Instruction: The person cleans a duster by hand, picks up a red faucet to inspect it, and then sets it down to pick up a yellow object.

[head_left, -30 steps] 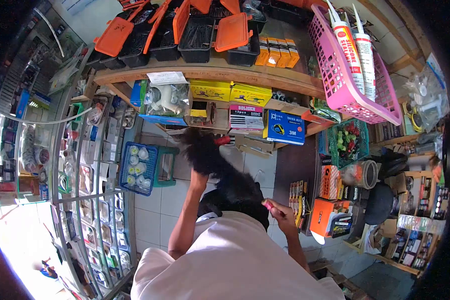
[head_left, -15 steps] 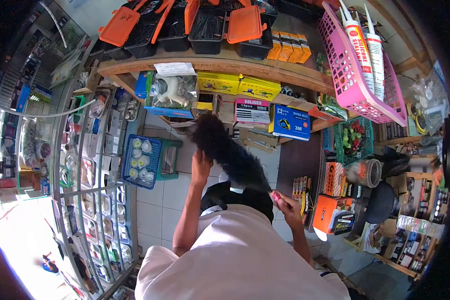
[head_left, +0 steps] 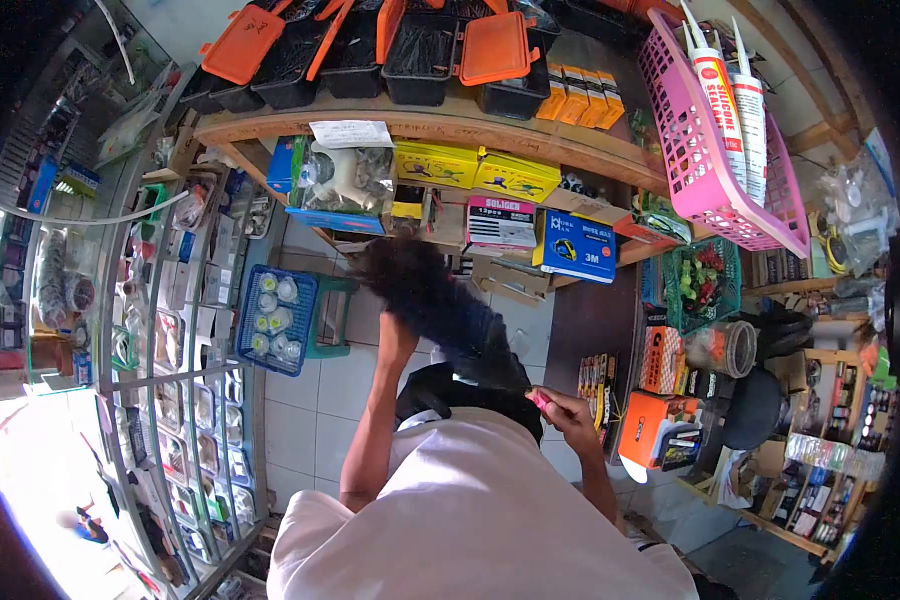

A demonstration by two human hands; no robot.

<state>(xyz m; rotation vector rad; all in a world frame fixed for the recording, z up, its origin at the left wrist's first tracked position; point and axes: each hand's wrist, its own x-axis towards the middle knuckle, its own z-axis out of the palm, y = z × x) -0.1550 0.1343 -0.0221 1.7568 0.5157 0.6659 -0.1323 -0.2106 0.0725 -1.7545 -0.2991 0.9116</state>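
A dark feather duster slants across the space in front of my chest, its bushy tip up and to the left. Its pink handle sits in my right hand, whose fingers are wrapped around it. My left hand is raised by the upper part of the duster. The feathers cover its fingers, so I cannot see whether they grip. Just beyond the duster's tip is a lower shelf with yellow boxes, a pink-and-white Soligen box and a blue 3M box.
Black bins with orange lids stand on the upper wooden shelf. A pink basket with silicone sealant tubes juts out at right. On the left, a blue basket rests by a green stool, near a glass display case.
The feather duster and both hands have shifted slightly left. The feathers have dropped a little and now hide the left fingers that showed before.
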